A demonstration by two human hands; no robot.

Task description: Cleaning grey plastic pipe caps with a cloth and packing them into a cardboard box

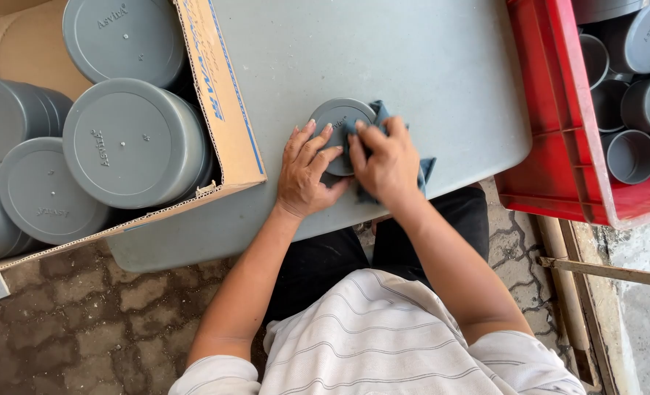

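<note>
**Inspector:** Head view, status check. Where is the work item?

**Operator:** One grey round cap (337, 130) lies flat on the grey table (427, 66), near the table's front edge and directly ahead of the person's torso. It sits between the cardboard box (219, 95) on the left and the red crate (559, 124) on the right, apart from both.

**Inspector:** Left hand?

**Operator:** The left hand (304, 174) rests on the cap's near-left portion. Fingers are spread over the top face, with fingertips (309, 129) reaching to the rim. The grip is a flat, pressing hold on the cap, not a closed fist.

**Inspector:** Right hand?

**Operator:** The right hand (385, 162) is bunched around a blue-grey cloth (421, 170). The grip is narrow, closed on the cloth, and presses the cloth against the cap's right side. Cloth edges stick out above the knuckles and to the right of the hand, lying on the table.

**Inspector:** Surroundings?

**Operator:** The cardboard box holds several larger grey round caps (127, 143), stacked and overlapping. The red crate holds smaller grey cup-shaped fittings (630, 153), some open side up, some closed side up. The person wears a white striped shirt (383, 336) and dark trousers (325, 263). Below the table lies a paved stone floor (91, 322).
</note>
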